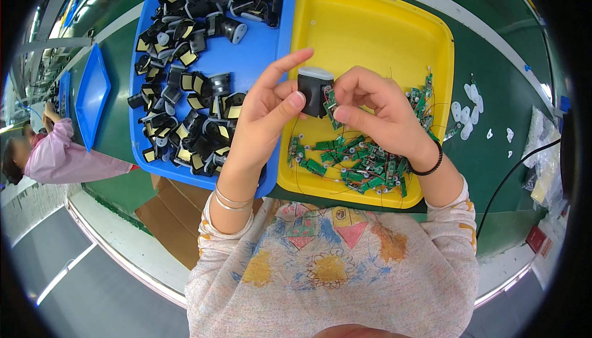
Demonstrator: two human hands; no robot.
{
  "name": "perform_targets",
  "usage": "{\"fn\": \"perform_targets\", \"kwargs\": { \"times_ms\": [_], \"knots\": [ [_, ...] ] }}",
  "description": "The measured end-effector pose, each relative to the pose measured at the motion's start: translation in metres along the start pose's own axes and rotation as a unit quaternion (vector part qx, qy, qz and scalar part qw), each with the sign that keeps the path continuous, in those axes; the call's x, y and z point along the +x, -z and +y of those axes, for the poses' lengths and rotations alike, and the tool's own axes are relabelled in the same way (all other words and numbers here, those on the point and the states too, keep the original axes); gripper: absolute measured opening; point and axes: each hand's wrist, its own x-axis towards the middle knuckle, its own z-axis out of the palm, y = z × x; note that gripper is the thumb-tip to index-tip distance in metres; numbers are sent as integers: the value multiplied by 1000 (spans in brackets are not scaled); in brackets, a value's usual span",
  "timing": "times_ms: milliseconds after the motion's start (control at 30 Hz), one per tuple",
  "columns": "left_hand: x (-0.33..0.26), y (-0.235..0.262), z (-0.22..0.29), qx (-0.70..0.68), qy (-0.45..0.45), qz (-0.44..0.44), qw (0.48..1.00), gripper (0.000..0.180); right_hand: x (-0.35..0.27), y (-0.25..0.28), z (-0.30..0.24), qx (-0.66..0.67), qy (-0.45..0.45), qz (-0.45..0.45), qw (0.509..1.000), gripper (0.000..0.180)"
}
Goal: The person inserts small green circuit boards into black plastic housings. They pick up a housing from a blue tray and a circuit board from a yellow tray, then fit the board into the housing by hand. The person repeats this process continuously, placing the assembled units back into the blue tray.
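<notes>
Between thumb and fingers, my left hand (271, 100) grips a black plastic housing (313, 91) with a pale grey cap on top. My right hand (376, 110) pinches a small green circuit board (330, 107) at the housing's right side; whether the board enters the housing I cannot tell. Both hands are raised over the yellow tray (370, 11), whose near part holds a pile of green circuit boards (376, 168) with thin wires. To the left, a blue tray (209, 51) carries many similar black housings (191, 85), some showing cream-coloured pads.
Several white oval pieces (465, 113) lie on the green table right of the yellow tray. Beyond them are clear plastic bags (539, 153) and a black cable (512, 174). Another blue tray (92, 97) and a person in a pink sleeve (74, 153) are at left. Cardboard (176, 214) sits below the blue tray.
</notes>
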Motion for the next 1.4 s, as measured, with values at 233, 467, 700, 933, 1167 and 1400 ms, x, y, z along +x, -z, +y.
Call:
{"fn": "perform_targets", "kwargs": {
  "times_ms": [233,467,700,933,1167,1400],
  "knots": [
    [-1,-3,0,9,-17,-9,1000,39,-1,-5,-1,125,-67,50,989,13],
    [-3,-7,-1,40,-35,-5,999,39,-1,-4,-1,132,-50,49,989,14],
    [-3,-12,-4,61,-54,-5,997,38,-1,-5,2,140,-24,52,988,14],
    [-4,-8,-9,187,-108,23,976,37,1,2,-1,139,-102,8,985,13],
    [-3,-5,-9,247,-132,-7,960,38,0,6,0,169,-125,-22,977,13],
    [1,-10,-7,163,-135,-20,977,43,-2,-9,1,-222,90,89,967,11]
  ]
}}
